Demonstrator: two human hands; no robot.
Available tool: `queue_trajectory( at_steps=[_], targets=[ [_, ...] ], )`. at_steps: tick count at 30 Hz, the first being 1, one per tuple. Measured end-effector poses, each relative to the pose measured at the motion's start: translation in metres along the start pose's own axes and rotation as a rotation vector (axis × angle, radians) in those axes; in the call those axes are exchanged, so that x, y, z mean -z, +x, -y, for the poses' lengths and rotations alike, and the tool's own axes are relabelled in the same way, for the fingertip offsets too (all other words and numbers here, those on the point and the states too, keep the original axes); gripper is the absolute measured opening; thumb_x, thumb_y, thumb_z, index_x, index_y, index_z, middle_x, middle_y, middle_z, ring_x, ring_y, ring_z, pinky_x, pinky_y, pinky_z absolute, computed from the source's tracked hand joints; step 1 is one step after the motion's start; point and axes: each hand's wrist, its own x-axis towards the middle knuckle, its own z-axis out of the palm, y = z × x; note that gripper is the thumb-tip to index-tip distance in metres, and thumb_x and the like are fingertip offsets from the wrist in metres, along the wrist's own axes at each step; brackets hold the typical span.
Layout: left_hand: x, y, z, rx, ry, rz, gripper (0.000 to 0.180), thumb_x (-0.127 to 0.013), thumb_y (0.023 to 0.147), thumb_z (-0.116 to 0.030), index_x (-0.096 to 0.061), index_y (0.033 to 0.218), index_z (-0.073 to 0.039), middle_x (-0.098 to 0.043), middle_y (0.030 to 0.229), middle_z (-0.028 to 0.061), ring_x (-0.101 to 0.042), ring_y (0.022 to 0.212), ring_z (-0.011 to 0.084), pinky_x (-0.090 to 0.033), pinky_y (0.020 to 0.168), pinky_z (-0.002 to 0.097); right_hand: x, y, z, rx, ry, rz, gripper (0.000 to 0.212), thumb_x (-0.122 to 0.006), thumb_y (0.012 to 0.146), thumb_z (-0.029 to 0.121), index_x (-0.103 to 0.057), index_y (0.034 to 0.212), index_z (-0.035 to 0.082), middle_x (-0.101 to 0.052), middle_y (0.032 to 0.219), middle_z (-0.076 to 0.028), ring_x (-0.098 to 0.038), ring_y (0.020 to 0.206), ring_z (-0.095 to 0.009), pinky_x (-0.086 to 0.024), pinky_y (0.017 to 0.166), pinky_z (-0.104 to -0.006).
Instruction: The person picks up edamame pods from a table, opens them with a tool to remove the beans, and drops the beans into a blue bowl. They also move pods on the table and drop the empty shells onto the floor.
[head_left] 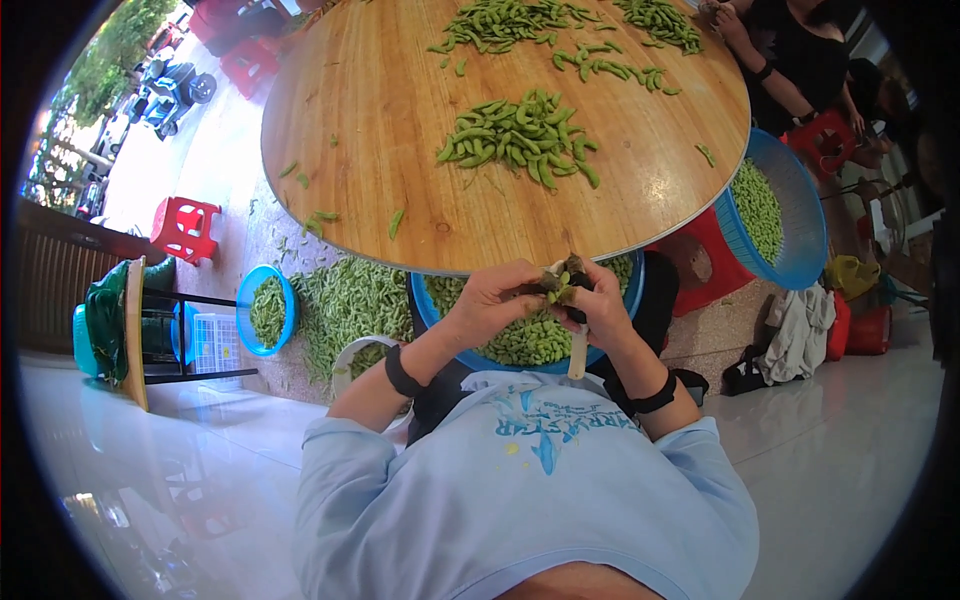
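My left hand [492, 298] and my right hand [604, 302] meet just under the near edge of a round wooden table [380, 130]. Together they pinch a green bean pod [560, 287]. A pale flat handle [578, 350] of a small tool hangs down from my right hand. Below my hands sits a blue basin [424, 308] filled with shelled green beans. A pile of green pods [520, 132] lies on the table in front of me. Both wrists wear black bands.
More pods [560, 25] lie at the table's far side, where another person [790, 60] sits. A second blue basin of beans [790, 205] is at right, a smaller one [264, 310] at left beside a floor heap of pods [350, 305]. Red stools [185, 228] stand around.
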Motion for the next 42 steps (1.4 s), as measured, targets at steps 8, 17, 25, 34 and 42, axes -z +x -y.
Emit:
queue_trajectory(
  at_steps=[8,17,25,34,42],
  targets=[
    [-0.016,0.003,-0.015,-0.133,-0.085,-0.188,0.016,-0.059,0.087,0.000,-0.056,0.103,0.002,-0.058,0.096,0.0046,-0.058,0.081,0.0123,-0.046,0.075,0.0250,0.000,-0.011,-0.001,-0.036,-0.391,0.058,0.025,-0.053,0.084,0.010,-0.054,0.107,0.000,-0.059,0.076,-0.005,-0.052,0.055,-0.009,-0.041,0.048,-0.0206],
    [-0.012,-0.002,0.006,0.160,-0.196,-0.258,0.018,-0.061,0.087,-0.004,-0.057,0.103,0.002,-0.063,0.079,0.0042,-0.056,0.063,0.0081,-0.041,0.053,0.0203,-0.009,-0.026,0.005,0.099,-0.458,0.099,0.045,-0.044,0.097,0.017,-0.036,0.139,0.001,-0.053,0.078,-0.001,-0.049,0.062,-0.008,-0.040,0.054,-0.0210],
    [-0.015,0.001,0.013,0.195,-0.187,-0.290,0.019,-0.061,0.087,-0.005,-0.058,0.104,0.002,-0.063,0.079,0.0027,-0.055,0.063,0.0069,-0.042,0.055,0.0197,-0.007,-0.024,-0.006,-0.021,-0.127,0.078,0.044,-0.042,0.099,0.016,-0.036,0.141,0.005,-0.046,0.071,0.001,-0.041,0.054,-0.006,-0.035,0.044,-0.0190],
    [-0.019,0.001,0.010,0.117,-0.148,-0.301,0.016,-0.059,0.088,-0.005,-0.058,0.103,0.001,-0.063,0.083,0.0018,-0.055,0.067,0.0059,-0.043,0.059,0.0195,-0.005,-0.024,-0.012,0.028,-0.131,0.083,0.041,-0.044,0.098,0.012,-0.041,0.138,0.004,-0.050,0.074,0.000,-0.042,0.054,-0.005,-0.034,0.045,-0.0185],
    [-0.010,0.007,0.012,0.347,-0.640,-0.222,0.012,-0.059,0.086,-0.003,-0.057,0.098,-0.001,-0.059,0.078,0.0023,-0.051,0.060,0.0091,-0.039,0.053,0.0209,0.009,-0.016,-0.018,0.347,-0.496,0.142,0.038,-0.052,0.092,0.001,-0.049,0.130,-0.002,-0.056,0.080,-0.004,-0.051,0.062,-0.008,-0.043,0.054,-0.0221]
  ],
)
